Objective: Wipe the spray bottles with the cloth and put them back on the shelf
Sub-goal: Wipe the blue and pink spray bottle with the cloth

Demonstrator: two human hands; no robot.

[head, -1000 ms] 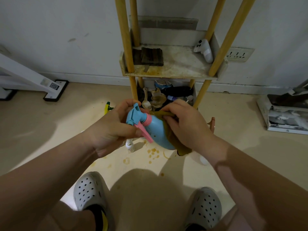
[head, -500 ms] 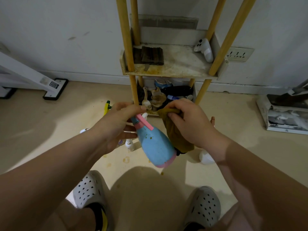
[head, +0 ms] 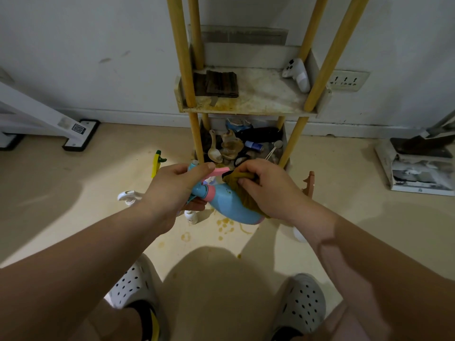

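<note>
- two white foam clogs [head: 133, 284], perforated with round holes, stand on the glossy beige floor [head: 61, 193].
- the left hand [head: 172, 190] has its grip curled round the head of a spray bottle [head: 229, 207]. its thumb lies along the flat pink trigger [head: 219, 172].
- the spray bottle is smooth pale-blue plastic with a pink collar and a pink rim at its base. it is held on its side in the air above the floor, just in front of the shelf's lower tier.
- the right hand [head: 266, 190] has its grip pinched on a mustard-brown cloth [head: 242, 195], which is bunched up and pressed against the bottle's rounded body.
- yellowish ring-shaped stains [head: 225, 225] mark the floor under the bottle. small white plastic bottles [head: 126, 194] lie beside them, partly hidden by the left arm.
- the shelf [head: 258, 99] has round yellow wooden poles and a stained off-white board. on the board lie dark ribbed blocks [head: 221, 83] and a white controller [head: 296, 75].
- the lower tier holds spoons [head: 214, 151] among dark clutter.
- a square code sticker [head: 78, 129] sits on the foot of a white frame at the left, too small to read.
- a white socket strip [head: 347, 81] is set in the scuffed wall.
</note>
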